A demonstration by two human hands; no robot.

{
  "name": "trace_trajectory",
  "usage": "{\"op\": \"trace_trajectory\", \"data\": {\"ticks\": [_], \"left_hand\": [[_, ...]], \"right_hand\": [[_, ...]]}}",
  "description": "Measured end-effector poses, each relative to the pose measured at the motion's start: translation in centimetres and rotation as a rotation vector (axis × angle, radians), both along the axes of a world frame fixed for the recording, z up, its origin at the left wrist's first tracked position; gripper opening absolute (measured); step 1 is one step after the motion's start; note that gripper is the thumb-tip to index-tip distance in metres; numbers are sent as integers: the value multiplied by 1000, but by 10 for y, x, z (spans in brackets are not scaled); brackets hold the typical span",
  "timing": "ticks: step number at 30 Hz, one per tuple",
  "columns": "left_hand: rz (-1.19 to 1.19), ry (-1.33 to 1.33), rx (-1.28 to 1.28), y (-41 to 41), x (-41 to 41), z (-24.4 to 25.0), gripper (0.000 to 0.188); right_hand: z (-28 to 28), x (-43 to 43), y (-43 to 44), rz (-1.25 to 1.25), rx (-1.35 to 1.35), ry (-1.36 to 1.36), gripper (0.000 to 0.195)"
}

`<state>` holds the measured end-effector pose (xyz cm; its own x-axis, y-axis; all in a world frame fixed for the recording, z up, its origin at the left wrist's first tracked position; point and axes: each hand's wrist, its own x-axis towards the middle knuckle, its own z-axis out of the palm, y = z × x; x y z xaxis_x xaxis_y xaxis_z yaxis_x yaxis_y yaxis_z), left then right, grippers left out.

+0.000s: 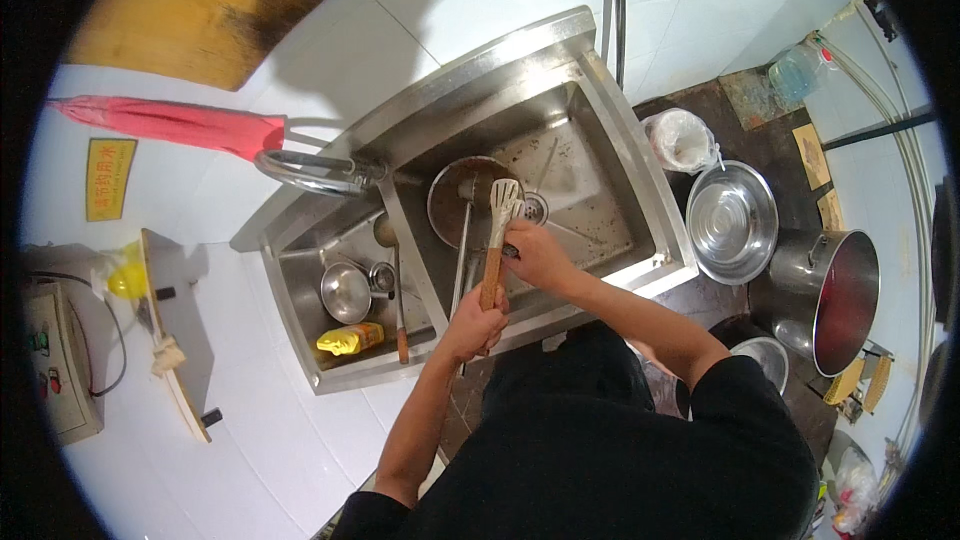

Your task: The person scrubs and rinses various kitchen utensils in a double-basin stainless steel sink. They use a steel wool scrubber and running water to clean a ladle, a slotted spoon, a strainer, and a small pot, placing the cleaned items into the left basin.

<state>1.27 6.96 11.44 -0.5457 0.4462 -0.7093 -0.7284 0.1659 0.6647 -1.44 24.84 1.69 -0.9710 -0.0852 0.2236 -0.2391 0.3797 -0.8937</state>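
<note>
My left hand (474, 324) grips the wooden handle of a slotted metal spatula (504, 196), its head pointing up over the large sink basin (585, 165). A second pale edge shows close behind the spatula head; I cannot tell if it is another utensil. My right hand (541, 256) is closed at the neck of the spatula, with a small dark object (511, 250) between its fingers, too hidden to name. Under the spatula, a round brown-stained pan (444, 199) sits in the basin. A long metal handle (462, 259) leans from it toward the front rim.
In the smaller basin (296, 319) lie a steel bowl-shaped vessel (346, 296), a wooden-handled ladle (401, 300) and a yellow bottle (349, 339). A curved faucet (307, 172) reaches over it. Right of the sink stand a steel basin (731, 221) and a large stockpot (795, 292).
</note>
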Motion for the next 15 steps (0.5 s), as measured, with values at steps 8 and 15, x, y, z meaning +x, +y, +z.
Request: {"op": "trace_trajectory", "data": {"ticks": [8,15], "left_hand": [[10,-57,52,-10,-3,0,22],[-21,-61,61,-3,-9,2,23]], "right_hand": [[12,-3,4,79,25,-76,34],[-48,-34,23,-52,89,-134,37]]}}
